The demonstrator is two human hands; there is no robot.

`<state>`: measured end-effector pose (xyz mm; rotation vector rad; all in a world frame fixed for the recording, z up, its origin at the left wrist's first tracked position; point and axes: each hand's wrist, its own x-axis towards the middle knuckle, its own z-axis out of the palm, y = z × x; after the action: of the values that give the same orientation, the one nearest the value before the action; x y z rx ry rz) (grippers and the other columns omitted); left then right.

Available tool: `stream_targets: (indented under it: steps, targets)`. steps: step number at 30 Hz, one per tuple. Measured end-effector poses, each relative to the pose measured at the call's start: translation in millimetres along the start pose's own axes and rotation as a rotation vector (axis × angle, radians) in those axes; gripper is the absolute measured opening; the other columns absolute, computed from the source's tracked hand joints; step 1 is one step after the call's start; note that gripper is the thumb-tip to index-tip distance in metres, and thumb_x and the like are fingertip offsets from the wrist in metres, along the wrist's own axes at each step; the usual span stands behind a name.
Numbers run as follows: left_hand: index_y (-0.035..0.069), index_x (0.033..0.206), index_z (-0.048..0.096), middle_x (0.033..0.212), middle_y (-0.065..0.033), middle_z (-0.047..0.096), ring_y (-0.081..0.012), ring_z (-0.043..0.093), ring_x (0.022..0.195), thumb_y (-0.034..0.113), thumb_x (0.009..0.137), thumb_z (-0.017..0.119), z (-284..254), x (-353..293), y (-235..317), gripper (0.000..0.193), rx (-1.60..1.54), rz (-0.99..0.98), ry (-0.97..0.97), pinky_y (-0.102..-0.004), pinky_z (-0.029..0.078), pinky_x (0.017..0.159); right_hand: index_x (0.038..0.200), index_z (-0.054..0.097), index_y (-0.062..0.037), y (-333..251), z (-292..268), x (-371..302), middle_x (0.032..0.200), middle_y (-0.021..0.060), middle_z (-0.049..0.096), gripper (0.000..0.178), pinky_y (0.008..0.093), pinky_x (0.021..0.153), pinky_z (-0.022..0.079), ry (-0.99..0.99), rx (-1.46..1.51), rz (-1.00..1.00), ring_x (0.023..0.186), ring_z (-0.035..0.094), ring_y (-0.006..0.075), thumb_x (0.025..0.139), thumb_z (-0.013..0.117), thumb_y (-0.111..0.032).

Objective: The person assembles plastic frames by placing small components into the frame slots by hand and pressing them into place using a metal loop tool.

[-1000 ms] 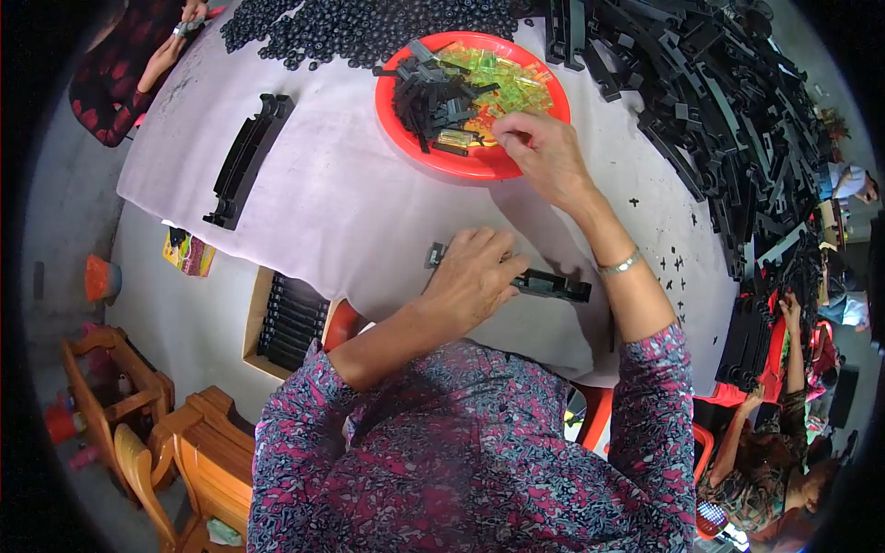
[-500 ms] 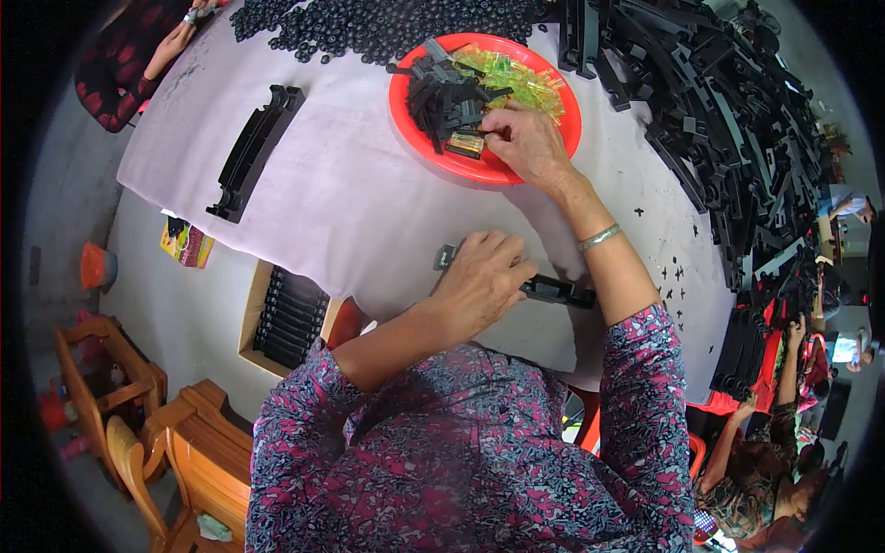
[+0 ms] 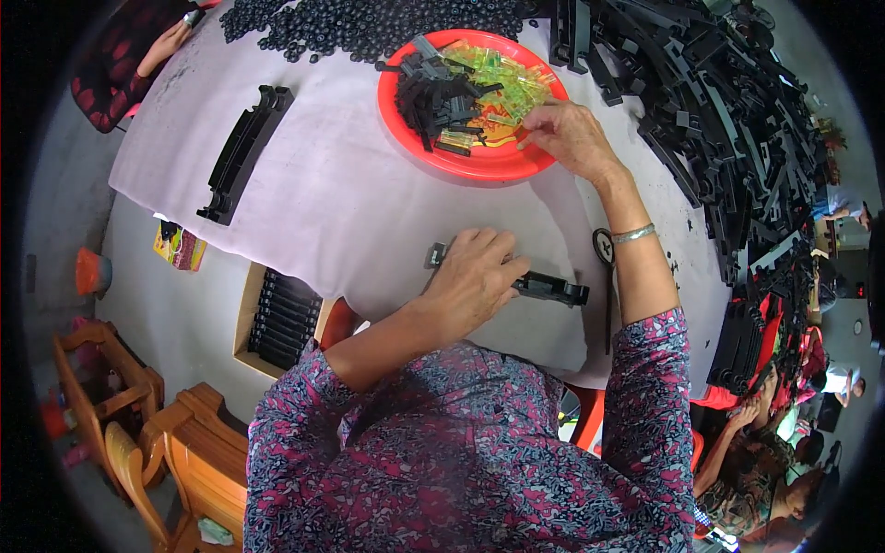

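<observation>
My left hand (image 3: 475, 276) is closed over a long black plastic part (image 3: 553, 288) lying on the pale cloth; the hand covers its middle and both ends stick out. Over the right rim of a red plastic plate (image 3: 433, 166) is my right hand (image 3: 573, 138), fingertips pinched together; I cannot make out what is between them. Small clear yellow-green pieces (image 3: 512, 78) fill the plate's right side. Black and dark grey small parts (image 3: 433, 101) are heaped on its left. Another long black part (image 3: 244, 155) lies farther left on the cloth.
Small round black parts (image 3: 369, 28) are spread along the far edge. A tall pile of long black parts (image 3: 710, 120) covers the right side. Beside my right forearm lies a thin black tool with a looped end (image 3: 603, 247). At left stands a cardboard box (image 3: 247, 313) of black parts.
My right hand has moved right, from the middle of the plate to its right rim. The black looped tool now shows beside my right forearm. My left hand stays on the long black part.
</observation>
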<state>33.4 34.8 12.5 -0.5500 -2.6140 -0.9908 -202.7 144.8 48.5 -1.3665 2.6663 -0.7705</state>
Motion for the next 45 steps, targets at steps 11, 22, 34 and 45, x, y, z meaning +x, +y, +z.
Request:
stream_targets:
  steps: [11, 22, 34, 45]
  targets:
    - [0.007, 0.107, 0.059, 0.096, -0.0100, 0.050, -0.0292, 0.052, 0.098, 0.012, 0.069, 0.076, 0.1, -0.2, 4.6, 0.041, 0.025, -0.010, 0.015, -0.0425, 0.039, 0.089, 0.077, 0.064, -0.0030, -16.1, -1.2, -3.3, 0.072, 0.0115, 0.064, 0.011, 0.0380, 0.066, 0.049, -0.036, -0.007, 0.049, 0.068, 0.061, 0.0274, 0.074, 0.070, -0.012]
    - [0.007, 0.090, 0.065, 0.085, -0.0078, 0.053, -0.0280, 0.055, 0.086, 0.016, 0.063, 0.081, -25.7, -0.9, 1.7, 0.033, 0.106, -0.093, -0.008, -0.0412, 0.040, 0.079, 0.096, 0.068, 0.0021, -63.6, -29.7, -144.1, 0.077, -0.0011, 0.061, 0.012, 0.0227, 0.065, 0.045, 0.051, 0.569, 0.335, 0.072, 0.054, 0.0056, 0.087, 0.064, -0.004]
    - [0.006, 0.089, 0.066, 0.081, -0.0073, 0.053, -0.0273, 0.056, 0.082, 0.019, 0.060, 0.083, -15.7, -2.0, 10.7, 0.035, 0.014, -0.054, -0.031, -0.0403, 0.041, 0.075, 0.096, 0.066, -0.0032, -107.9, -5.5, -183.6, 0.079, 0.0119, 0.061, 0.021, 0.0375, 0.067, 0.046, 0.058, 0.209, 0.168, 0.070, 0.057, 0.0298, 0.075, 0.064, 0.003]
    - [0.006, 0.089, 0.065, 0.083, -0.0075, 0.054, -0.0278, 0.055, 0.084, 0.016, 0.061, 0.081, -16.9, -4.0, 2.8, 0.034, -0.045, -0.055, -0.056, -0.0396, 0.040, 0.078, 0.087, 0.069, -0.0055, -111.1, 14.4, -184.8, 0.070, 0.0085, 0.061, 0.010, 0.0375, 0.064, 0.045, 0.199, 0.281, 0.275, 0.068, 0.057, 0.0247, 0.077, 0.073, -0.007]
